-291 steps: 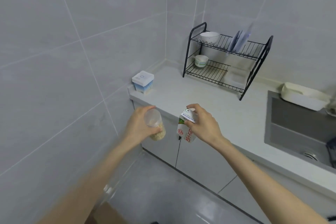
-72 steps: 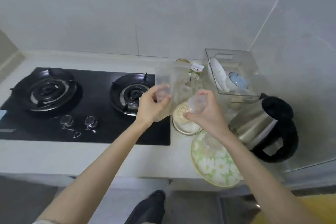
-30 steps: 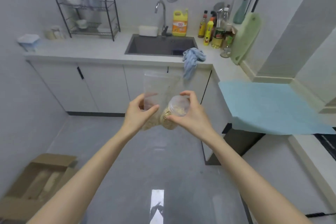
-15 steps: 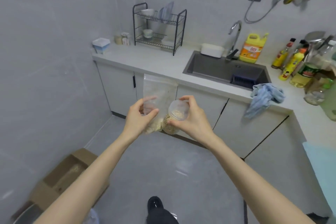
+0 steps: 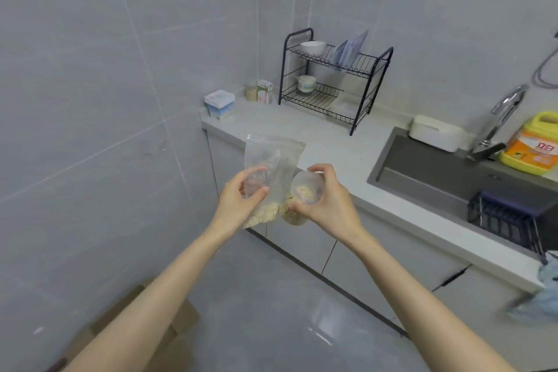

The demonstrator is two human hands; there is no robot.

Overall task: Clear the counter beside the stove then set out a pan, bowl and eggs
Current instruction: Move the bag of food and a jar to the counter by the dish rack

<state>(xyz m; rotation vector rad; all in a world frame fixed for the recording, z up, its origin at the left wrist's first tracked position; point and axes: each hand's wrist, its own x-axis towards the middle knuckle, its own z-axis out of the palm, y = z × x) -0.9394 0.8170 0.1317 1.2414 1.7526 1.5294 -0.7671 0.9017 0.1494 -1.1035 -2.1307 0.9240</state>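
Observation:
My left hand [image 5: 238, 202] grips a clear plastic bag [image 5: 271, 160] with pale grain at its bottom. My right hand [image 5: 329, 202] holds a small clear jar [image 5: 306, 189] of the same kind of grain, tilted with its lid toward me. Both are held in the air in front of the white counter [image 5: 332, 145], close to its left end. On that counter's far corner stand a small grain jar [image 5: 251, 92] and a carton [image 5: 265, 91]. A white bowl [image 5: 312, 47] sits on the top shelf of the black dish rack [image 5: 332, 81], another bowl [image 5: 306, 83] below.
A white-and-blue box [image 5: 219, 105] sits at the counter's left end. To the right are the sink [image 5: 453, 178], a white container [image 5: 437, 133], the tap [image 5: 501, 118] and a yellow detergent jug [image 5: 534, 142]. A blue cloth [image 5: 543, 290] hangs off the counter edge. A cardboard box [image 5: 136, 320] lies on the floor.
I have turned left and come closer to the counter's left end; the rack and sink look larger. Both hands keep the same hold on the bag and the jar.

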